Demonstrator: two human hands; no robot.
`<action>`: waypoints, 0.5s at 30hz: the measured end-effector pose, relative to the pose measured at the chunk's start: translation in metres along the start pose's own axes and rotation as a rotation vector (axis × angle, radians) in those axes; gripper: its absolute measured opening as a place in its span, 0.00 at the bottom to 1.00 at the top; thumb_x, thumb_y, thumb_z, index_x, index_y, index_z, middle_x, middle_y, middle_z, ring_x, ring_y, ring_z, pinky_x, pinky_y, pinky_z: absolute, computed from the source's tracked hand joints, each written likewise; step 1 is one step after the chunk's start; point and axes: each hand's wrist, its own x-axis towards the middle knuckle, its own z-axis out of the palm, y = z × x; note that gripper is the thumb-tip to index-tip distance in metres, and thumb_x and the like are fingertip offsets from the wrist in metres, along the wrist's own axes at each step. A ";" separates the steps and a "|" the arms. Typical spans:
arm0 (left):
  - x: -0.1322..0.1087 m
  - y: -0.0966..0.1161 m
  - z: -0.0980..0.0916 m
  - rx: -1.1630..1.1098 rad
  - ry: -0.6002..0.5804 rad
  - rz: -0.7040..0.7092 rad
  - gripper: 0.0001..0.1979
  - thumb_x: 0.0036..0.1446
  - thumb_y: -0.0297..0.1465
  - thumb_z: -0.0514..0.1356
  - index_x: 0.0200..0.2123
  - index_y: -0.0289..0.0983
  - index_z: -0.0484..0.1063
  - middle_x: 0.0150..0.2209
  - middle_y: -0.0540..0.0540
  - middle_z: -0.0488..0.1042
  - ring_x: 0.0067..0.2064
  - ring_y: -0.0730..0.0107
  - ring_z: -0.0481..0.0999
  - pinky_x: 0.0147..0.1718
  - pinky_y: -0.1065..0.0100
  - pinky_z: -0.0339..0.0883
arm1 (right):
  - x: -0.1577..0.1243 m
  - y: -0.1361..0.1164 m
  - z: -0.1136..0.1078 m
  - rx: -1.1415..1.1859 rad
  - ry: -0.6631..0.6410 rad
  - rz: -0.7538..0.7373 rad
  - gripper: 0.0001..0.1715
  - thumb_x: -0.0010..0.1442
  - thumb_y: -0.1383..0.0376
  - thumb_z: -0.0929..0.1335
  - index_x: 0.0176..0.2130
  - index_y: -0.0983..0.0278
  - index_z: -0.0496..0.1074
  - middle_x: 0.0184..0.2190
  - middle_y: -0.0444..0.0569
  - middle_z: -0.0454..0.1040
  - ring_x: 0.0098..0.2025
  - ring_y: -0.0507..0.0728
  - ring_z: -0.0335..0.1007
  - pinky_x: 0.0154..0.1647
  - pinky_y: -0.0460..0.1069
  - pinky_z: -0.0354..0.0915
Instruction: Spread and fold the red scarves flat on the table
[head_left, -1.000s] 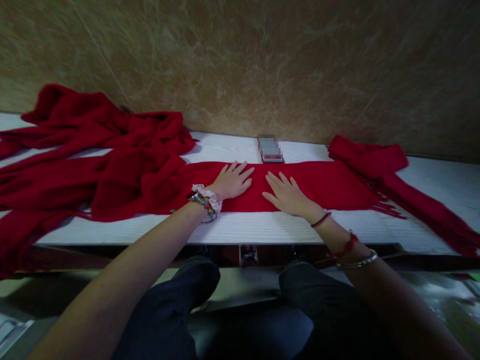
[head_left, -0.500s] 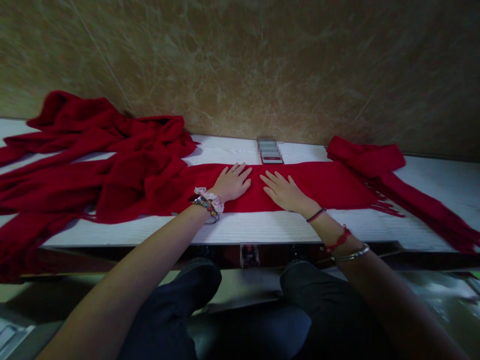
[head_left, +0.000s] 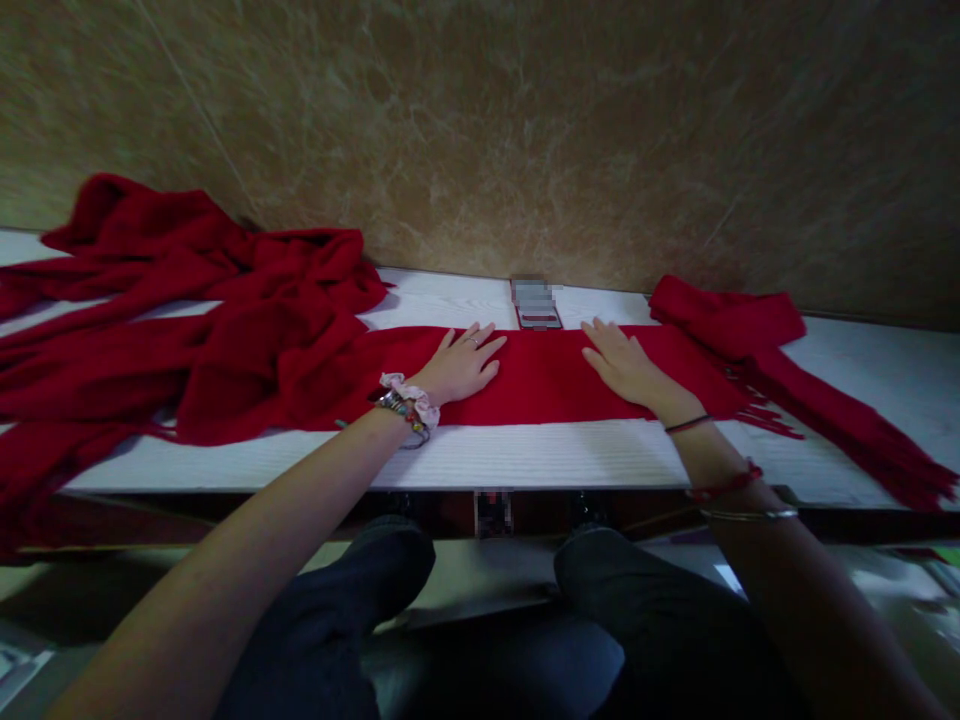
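Note:
A red scarf (head_left: 536, 375) lies flat along the white table, its fringe at the right end. My left hand (head_left: 459, 367) rests open on it with fingers spread, left of the middle. Farther right, my right hand (head_left: 626, 368) lies open on the same cloth, palm down. To the left the scarf runs into loose, crumpled folds. Another red scarf (head_left: 727, 318), folded over, sits across the fringed end at the right, and its own tassels reach toward the table's front corner.
A heap of crumpled red scarves (head_left: 202, 245) covers the left part of the white table (head_left: 510, 455). Behind the flat cloth lies a phone (head_left: 536, 304), its screen partly blurred. A brown marbled wall (head_left: 480, 130) rises along the back edge.
My right hand has slid to the right over the scarf, away from my left hand. The left hand stays in about the same place on the cloth.

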 end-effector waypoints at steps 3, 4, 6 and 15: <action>0.001 0.000 -0.001 0.005 -0.041 0.009 0.25 0.64 0.37 0.39 0.63 0.40 0.51 0.66 0.45 0.47 0.66 0.59 0.45 0.60 0.48 0.43 | 0.006 -0.031 0.008 -0.031 -0.117 -0.139 0.31 0.65 0.55 0.52 0.64 0.61 0.50 0.66 0.51 0.46 0.67 0.65 0.38 0.61 0.67 0.45; 0.002 0.000 -0.001 0.010 -0.049 0.006 0.25 0.64 0.37 0.39 0.63 0.40 0.50 0.66 0.45 0.47 0.66 0.59 0.46 0.60 0.48 0.43 | 0.007 -0.037 0.009 -0.041 -0.158 -0.156 0.31 0.65 0.55 0.52 0.64 0.60 0.50 0.66 0.50 0.46 0.67 0.64 0.38 0.61 0.67 0.45; 0.002 0.000 -0.002 0.014 -0.060 -0.002 0.25 0.65 0.37 0.39 0.63 0.40 0.50 0.66 0.45 0.47 0.66 0.59 0.46 0.60 0.48 0.43 | 0.008 -0.042 0.010 -0.069 -0.211 -0.141 0.31 0.65 0.56 0.53 0.64 0.60 0.50 0.66 0.50 0.45 0.67 0.64 0.38 0.62 0.67 0.45; -0.002 0.004 -0.005 0.000 -0.068 -0.071 0.26 0.64 0.39 0.40 0.64 0.41 0.50 0.66 0.45 0.45 0.66 0.56 0.45 0.60 0.47 0.43 | -0.002 0.029 0.001 -0.146 -0.149 0.129 0.31 0.65 0.59 0.52 0.63 0.68 0.53 0.65 0.57 0.48 0.66 0.66 0.42 0.60 0.67 0.46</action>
